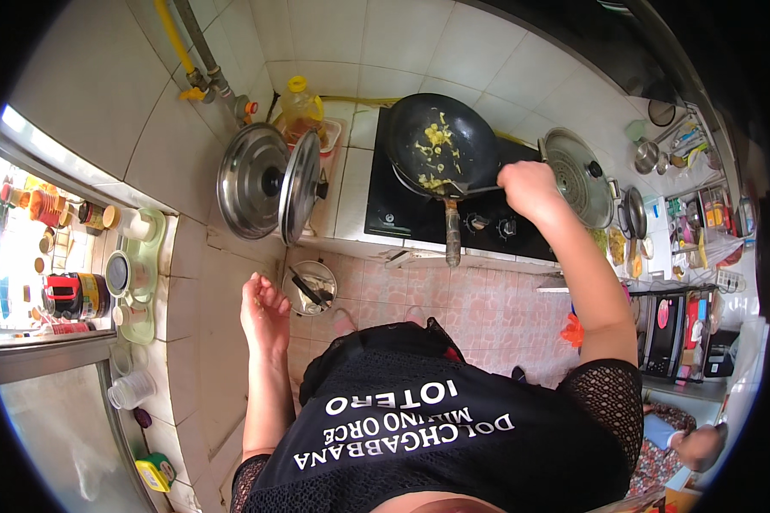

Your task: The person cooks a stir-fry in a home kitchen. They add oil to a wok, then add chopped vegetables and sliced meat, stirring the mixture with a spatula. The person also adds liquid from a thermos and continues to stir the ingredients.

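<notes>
A black wok (481,138) sits on the left part of a black gas hob (385,211), its wrapped handle (452,234) pointing towards me. Chopped yellowish pieces of food (437,136) lie scattered over the wok's inside. My right hand (531,191) is closed around the handle end of a metal spatula (481,190), whose blade rests low in the wok near the handle. My left hand (266,311) is raised at the left, away from the hob, with fingers partly curled and nothing seen in it; small bits cling to the palm.
Two metal lids (247,183) (300,186) stand left of the hob, near an oil bottle (301,106). A glass lid (574,173) leans at the right. Below stands a round bin (310,288). Jars line the left windowsill. Another person (677,442) is at the lower right.
</notes>
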Available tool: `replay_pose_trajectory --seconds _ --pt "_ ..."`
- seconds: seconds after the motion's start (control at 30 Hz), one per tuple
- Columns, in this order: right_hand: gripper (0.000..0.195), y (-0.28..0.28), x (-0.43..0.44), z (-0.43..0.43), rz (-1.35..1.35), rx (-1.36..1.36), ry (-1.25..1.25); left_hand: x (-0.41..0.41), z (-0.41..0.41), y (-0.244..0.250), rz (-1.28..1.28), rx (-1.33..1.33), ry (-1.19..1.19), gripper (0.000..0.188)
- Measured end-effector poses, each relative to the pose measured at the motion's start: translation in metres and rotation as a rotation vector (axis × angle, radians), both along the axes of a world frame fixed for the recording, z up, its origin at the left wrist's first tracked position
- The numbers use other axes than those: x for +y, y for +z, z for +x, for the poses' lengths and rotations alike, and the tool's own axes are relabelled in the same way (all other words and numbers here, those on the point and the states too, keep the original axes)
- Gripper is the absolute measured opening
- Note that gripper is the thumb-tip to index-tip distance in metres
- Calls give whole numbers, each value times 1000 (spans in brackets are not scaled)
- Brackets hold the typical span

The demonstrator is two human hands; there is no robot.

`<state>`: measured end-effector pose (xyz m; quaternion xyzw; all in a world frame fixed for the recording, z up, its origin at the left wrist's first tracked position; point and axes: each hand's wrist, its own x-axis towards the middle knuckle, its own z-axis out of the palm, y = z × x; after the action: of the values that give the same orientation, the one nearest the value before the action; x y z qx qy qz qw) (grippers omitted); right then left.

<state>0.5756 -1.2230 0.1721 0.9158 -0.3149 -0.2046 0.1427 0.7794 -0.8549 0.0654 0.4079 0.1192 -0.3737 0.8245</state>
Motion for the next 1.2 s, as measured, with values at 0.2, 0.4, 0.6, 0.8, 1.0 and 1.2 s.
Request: replay_pose_trajectory --seconds 0.2,0.4,0.6,0.8,1.0,1.2 --pt "19 -68 -38 46 -156 -289 -296 -3 9 12 6 -2 -68 23" --pt "20 -53 -25 14 -103 -229 -246 8 17 8 41 2 -59 23" --pt "18 -13 -9 -14 -84 -109 -132 3 19 0 38 26 -104 23" --pt "23 -70 -41 27 -87 -317 -444 -18 8 14 19 -18 -154 23" --pt "18 -66 -31 6 -5 -291 -156 -19 -6 11 -6 -3 -93 24" --pt "16 -8 5 -2 1 -113 -1 -21 -30 7 -4 1 -36 24"
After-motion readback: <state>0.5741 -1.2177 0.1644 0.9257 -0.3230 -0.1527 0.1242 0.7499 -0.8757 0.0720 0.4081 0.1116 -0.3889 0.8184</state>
